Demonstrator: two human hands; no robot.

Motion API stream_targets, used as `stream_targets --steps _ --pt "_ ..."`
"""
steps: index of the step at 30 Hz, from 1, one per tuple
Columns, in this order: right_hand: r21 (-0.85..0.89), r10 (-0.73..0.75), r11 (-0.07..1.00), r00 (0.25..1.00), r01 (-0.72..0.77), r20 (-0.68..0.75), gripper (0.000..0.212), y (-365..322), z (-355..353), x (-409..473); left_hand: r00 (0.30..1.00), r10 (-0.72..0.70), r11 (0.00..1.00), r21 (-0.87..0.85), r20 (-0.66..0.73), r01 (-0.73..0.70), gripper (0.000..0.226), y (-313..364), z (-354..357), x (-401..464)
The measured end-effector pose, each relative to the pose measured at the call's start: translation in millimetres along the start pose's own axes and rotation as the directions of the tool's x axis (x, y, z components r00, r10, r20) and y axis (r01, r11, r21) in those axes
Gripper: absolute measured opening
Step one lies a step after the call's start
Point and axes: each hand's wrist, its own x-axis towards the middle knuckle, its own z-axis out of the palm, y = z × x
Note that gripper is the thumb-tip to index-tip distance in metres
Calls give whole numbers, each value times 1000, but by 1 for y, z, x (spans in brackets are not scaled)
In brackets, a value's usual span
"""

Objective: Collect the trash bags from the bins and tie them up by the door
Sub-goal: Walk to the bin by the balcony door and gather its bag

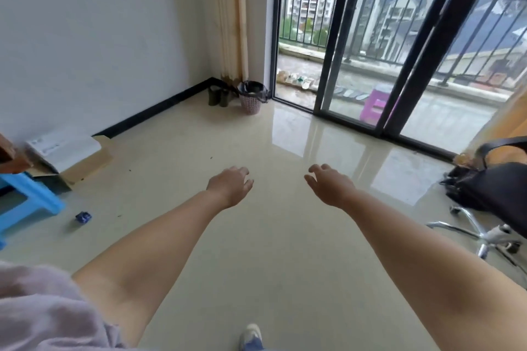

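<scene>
A small pink lattice bin (pixel 251 104) stands in the far corner beside the sliding glass door (pixel 336 37). A black trash bag (pixel 252 88) lines it, folded over the rim, with light scraps inside. Both my arms reach forward over the bare floor, well short of the bin. My left hand (pixel 232 186) is empty with fingers loosely spread. My right hand (pixel 330 186) is also empty, fingers curled apart.
Dark boots (pixel 218 95) stand left of the bin under a beige curtain (pixel 231 14). At left are a cardboard box (pixel 71 157), a blue stool (pixel 25 202) and a small blue wrapper (pixel 83 217). A black office chair (pixel 490 194) sits at right.
</scene>
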Motion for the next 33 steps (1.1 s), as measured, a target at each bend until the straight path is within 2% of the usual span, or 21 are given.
stream_targets --steps 9,15,21,27,33 --pt "24 75 997 997 -75 24 46 27 -37 233 1000 -7 1000 4 29 7 43 -37 -55 236" --pt "3 -7 1000 1000 7 22 46 29 -61 419 998 -60 998 -28 9 60 44 -64 -78 404" --pt "-33 -50 998 995 53 87 46 30 -94 595 991 -136 988 -69 9 136 44 -88 -118 555" --pt "-6 -87 996 988 88 130 46 11 -101 759 978 -200 975 -86 56 205 41 -141 -135 709" --pt "6 -23 1000 992 23 128 47 -15 -107 945 985 -156 984 -74 75 162 42 -208 -165 881"
